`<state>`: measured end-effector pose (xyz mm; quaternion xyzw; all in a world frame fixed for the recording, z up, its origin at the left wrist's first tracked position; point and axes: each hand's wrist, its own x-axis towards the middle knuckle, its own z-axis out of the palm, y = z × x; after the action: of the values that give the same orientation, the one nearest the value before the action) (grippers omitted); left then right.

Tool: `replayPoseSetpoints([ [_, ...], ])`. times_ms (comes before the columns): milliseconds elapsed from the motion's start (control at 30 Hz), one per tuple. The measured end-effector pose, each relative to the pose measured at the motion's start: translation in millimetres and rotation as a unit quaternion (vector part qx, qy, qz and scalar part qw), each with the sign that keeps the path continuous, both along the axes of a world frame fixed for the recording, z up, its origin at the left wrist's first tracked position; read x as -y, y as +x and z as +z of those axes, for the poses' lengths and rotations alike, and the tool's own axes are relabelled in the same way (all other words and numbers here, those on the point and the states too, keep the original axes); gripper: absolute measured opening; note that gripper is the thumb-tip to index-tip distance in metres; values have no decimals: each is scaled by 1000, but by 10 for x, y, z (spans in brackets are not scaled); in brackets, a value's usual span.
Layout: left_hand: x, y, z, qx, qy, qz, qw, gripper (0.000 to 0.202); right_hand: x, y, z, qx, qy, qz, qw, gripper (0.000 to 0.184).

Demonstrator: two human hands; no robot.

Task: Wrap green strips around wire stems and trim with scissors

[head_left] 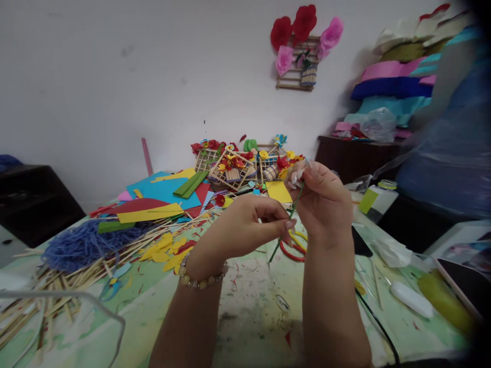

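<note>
A thin green stem [273, 253] runs slantwise between my two hands over the table. My left hand [245, 225], wearing a bead bracelet, pinches it near its lower part between thumb and fingertips, and the lower end sticks out below. Higher up, my right hand [322, 202] is closed on the stem's upper end, with the fingers curled in. Whatever tops the stem is hidden by those fingers. Just behind the hands lie scissors [292, 257] with red and yellow handles, partly covered by my left fingertips.
Blue yarn [80, 245], thin wooden sticks [126, 246] and yellow petals [159, 249] spread at the left. Coloured sheets [164, 191] and small bamboo frames with flowers [233, 171] stand at the back. A white glue gun-like tool [412, 300] and a black cable [378, 323] lie right.
</note>
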<state>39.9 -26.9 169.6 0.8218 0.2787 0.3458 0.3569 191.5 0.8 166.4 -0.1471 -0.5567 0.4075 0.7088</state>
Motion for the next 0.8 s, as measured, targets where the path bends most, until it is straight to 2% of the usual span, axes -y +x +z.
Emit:
replayPoseSetpoints([
  [133,16,-2,10,-31,-9,-8,999,13,6,1,-2,13,4,-2,1000,23],
  [433,-1,-36,9,-26,-2,-2,1000,17,-4,9,-3,36,29,-46,998,31],
  [800,-35,-73,-6,14,-12,-22,1000,19,5,38,-13,38,16,-8,999,29],
])
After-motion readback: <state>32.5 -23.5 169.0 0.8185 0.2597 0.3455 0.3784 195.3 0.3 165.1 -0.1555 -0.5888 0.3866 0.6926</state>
